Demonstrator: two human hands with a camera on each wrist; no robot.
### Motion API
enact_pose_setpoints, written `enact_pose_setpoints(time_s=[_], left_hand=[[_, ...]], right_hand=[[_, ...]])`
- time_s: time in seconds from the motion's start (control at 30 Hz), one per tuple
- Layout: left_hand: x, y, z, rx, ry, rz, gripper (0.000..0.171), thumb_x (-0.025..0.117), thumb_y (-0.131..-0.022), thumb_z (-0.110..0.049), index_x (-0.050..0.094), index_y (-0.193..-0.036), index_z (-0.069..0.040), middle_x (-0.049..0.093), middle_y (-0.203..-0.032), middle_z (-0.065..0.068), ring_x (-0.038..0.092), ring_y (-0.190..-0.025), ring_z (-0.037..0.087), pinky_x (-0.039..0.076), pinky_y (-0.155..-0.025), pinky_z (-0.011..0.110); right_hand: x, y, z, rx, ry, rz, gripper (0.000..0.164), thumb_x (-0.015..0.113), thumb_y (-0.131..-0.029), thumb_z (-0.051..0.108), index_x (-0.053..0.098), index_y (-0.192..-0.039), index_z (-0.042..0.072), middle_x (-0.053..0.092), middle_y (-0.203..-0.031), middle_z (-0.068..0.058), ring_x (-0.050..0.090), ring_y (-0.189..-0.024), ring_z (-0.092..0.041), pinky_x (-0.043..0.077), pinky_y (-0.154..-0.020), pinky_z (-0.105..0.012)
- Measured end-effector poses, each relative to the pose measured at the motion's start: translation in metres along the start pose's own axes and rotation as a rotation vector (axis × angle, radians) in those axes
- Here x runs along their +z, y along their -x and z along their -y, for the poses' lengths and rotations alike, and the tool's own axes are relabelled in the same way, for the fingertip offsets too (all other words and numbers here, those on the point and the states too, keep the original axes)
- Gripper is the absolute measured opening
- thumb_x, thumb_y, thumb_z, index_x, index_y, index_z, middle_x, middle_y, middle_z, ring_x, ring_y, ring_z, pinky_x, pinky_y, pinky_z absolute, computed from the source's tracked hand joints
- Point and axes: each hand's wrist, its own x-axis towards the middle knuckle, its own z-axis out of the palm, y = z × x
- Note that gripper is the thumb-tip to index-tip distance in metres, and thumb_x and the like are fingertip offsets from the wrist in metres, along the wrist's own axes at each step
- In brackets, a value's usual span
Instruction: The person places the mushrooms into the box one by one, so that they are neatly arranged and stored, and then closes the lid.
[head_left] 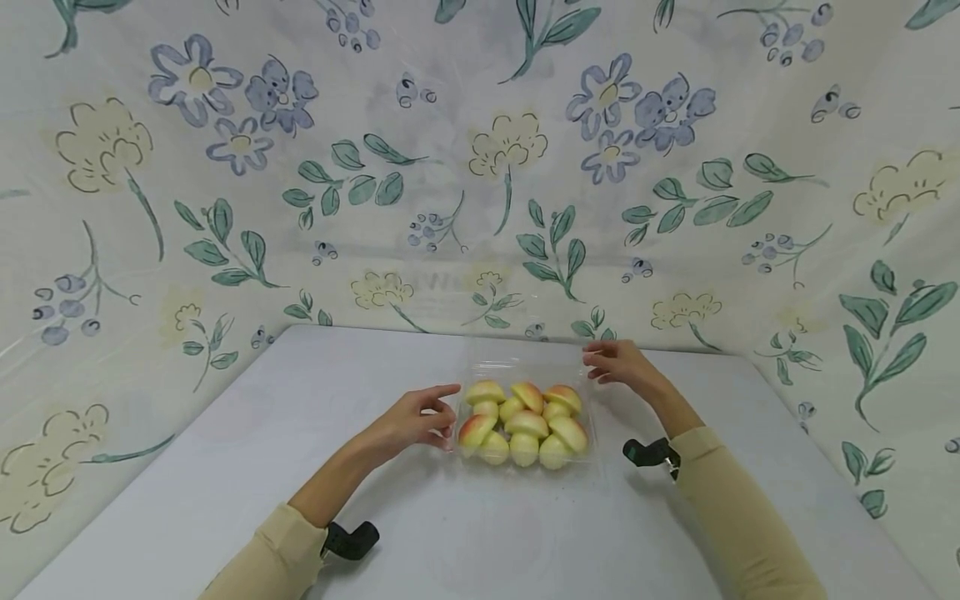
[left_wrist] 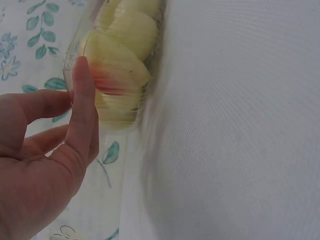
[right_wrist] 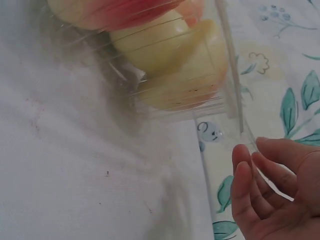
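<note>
A clear plastic clamshell box (head_left: 592, 429) sits on the table, holding several mushroom-shaped yellow pieces (head_left: 527, 425) with reddish tinges on their caps. Its transparent lid (head_left: 525, 360) stands raised at the back. At the box's left side, my left hand (head_left: 420, 417) pinches the rim between thumb and fingers; in the left wrist view the index finger (left_wrist: 82, 95) lies against the wall. My right hand (head_left: 618, 363) is at the lid's right corner, and the right wrist view shows thumb and fingertips (right_wrist: 242, 175) closing on the thin plastic edge.
The white tabletop (head_left: 465, 542) runs back to a floral-patterned curtain (head_left: 450, 250), which also rises along both sides. Each wrist wears a black camera mount, one on the left (head_left: 352, 542) and one on the right (head_left: 647, 452). Small specks lie on the table near the box.
</note>
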Motion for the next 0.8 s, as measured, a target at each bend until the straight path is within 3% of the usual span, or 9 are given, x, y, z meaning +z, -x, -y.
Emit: enact_pose_setpoints(time_s=[0.27,0.57,0.8], left_hand=[[0.001,0.002,-0.003,-0.012,0.030,-0.002,0.063,0.055,-0.095,-0.004,0.029,-0.152,0.002,0.052,-0.102,0.011,0.058,-0.084,0.017,0.062,-0.076,0.030],[0.002,0.001,-0.004,-0.002,0.061,-0.017,0.064,0.056,-0.093,-0.001,0.030,-0.151,0.002,0.051,-0.116,0.020,0.058,-0.091,0.016,0.062,-0.076,0.032],[0.003,0.001,-0.002,0.005,0.074,-0.081,0.060,0.056,-0.095,-0.001,0.033,-0.150,0.002,0.048,-0.129,0.025,0.059,-0.098,0.019,0.063,-0.078,0.037]], right_hand=[[-0.003,0.003,0.008,-0.020,-0.058,-0.017,0.046,0.054,-0.101,0.019,0.047,-0.138,-0.007,0.056,-0.129,-0.030,0.067,-0.084,-0.011,0.059,-0.077,-0.021],[-0.005,0.007,0.015,-0.075,-0.141,-0.023,0.047,0.053,-0.102,0.017,0.042,-0.140,-0.008,0.057,-0.124,-0.030,0.070,-0.088,-0.011,0.060,-0.081,-0.024],[-0.004,0.010,0.018,-0.108,-0.157,-0.012,0.048,0.051,-0.102,0.018,0.040,-0.142,-0.007,0.056,-0.127,-0.027,0.070,-0.097,-0.014,0.060,-0.089,-0.029]])
